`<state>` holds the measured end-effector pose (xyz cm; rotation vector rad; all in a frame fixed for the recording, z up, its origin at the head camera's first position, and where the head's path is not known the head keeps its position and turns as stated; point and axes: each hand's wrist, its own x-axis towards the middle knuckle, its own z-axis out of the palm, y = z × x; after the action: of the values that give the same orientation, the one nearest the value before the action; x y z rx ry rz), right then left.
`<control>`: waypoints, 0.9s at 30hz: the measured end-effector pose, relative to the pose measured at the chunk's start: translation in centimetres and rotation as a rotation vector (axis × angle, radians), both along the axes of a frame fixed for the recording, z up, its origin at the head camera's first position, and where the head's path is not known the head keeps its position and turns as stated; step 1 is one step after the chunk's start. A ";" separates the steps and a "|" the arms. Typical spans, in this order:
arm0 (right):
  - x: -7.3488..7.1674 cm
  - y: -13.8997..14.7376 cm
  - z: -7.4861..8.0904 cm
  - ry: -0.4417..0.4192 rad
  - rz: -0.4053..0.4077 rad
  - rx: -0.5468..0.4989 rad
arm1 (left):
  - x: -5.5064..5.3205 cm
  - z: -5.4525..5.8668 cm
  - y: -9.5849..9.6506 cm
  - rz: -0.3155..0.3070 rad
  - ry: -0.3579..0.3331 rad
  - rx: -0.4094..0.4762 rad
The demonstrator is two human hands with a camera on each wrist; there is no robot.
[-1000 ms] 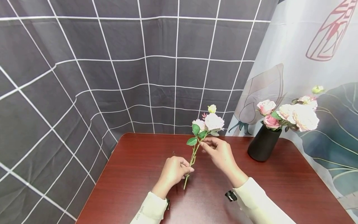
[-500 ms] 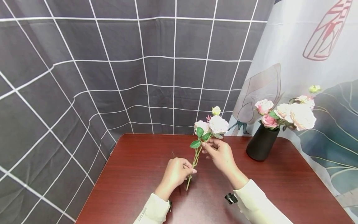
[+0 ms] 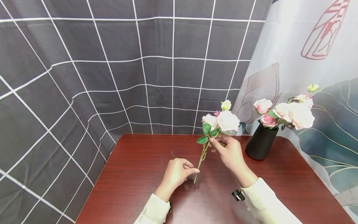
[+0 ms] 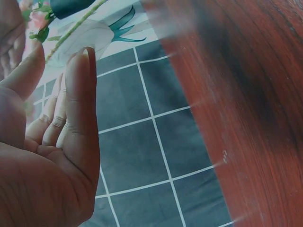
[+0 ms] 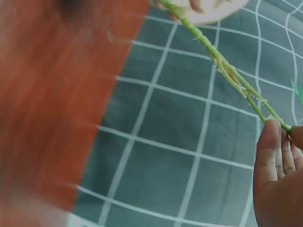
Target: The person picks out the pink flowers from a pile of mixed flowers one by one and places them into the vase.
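Observation:
An artificial flower spray (image 3: 228, 120) with pale blooms, a yellow-green bud and green leaves leans up to the right in the head view. Just below its leaves, my right hand (image 3: 230, 152) pinches the green stem between thumb and fingers, and the right wrist view shows the forked stem (image 5: 208, 45) running up from that grip. My left hand (image 3: 176, 172) is beside the lower stem, thumb tip right at it in the head view. The left wrist view shows the thumb and forefinger apart, with the stem (image 4: 75, 28) passing beyond them.
At the table's back right stands a black vase (image 3: 261, 141) with pink roses (image 3: 268, 120) and large cream blooms (image 3: 301, 115). A dark grid-patterned curtain (image 3: 156, 74) hangs behind the reddish-brown table (image 3: 126, 174), and a printed light curtain (image 3: 332, 149) hangs to the right.
The flower spray and my right hand have moved right and slightly up. Its lower stem has slid out from my left fingers, which have loosened and stayed nearly in place.

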<state>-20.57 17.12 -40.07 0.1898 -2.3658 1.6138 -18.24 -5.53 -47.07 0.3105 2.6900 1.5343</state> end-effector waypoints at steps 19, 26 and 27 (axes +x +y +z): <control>2.5 12.7 16.3 0.696 -0.302 -0.538 | -0.2 -0.7 0.4 -0.038 -0.016 -0.119; 3.9 19.4 17.3 0.516 -0.743 -0.165 | -0.1 -0.8 0.7 -0.058 -0.003 -0.129; 3.9 20.3 17.0 0.522 -0.774 -0.132 | -0.1 -0.8 0.7 -0.058 0.001 -0.132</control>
<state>-16.69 37.42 -23.06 -0.2732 -1.6241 1.1454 -18.32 -4.86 -47.89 0.3811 2.7401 1.3349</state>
